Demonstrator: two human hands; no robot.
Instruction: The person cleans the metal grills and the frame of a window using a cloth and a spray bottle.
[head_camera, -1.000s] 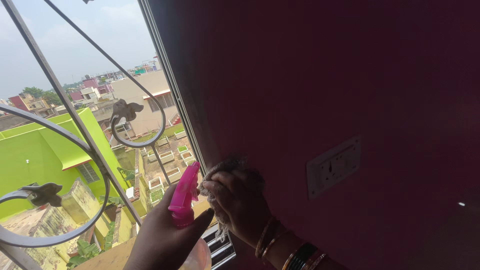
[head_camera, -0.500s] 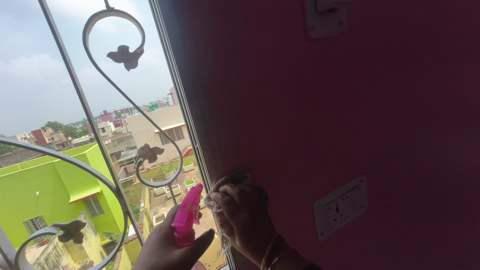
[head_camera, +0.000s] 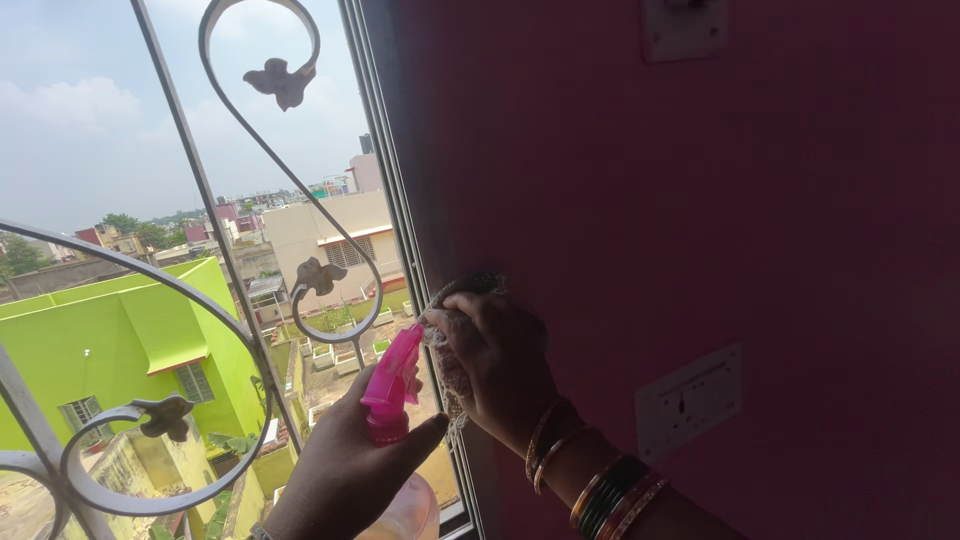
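Here the cloth (head_camera: 447, 330) sits bunched under the right hand (head_camera: 497, 365)

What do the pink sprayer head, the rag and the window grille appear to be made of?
Sprayer head: glossy moulded plastic, likely.
Rag: pale open-weave cloth with loose threads hanging, probably cotton.
Window grille: grey painted metal, judging by its thin curled scrolls and leaf ornaments.

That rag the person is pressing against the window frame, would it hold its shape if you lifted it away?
Probably not. The cloth bunches under the right hand and a loose end dangles below, so it looks floppy. Its open, netted weave suggests it is light. It seems unlikely to slip, since the fingers sink into its folds.
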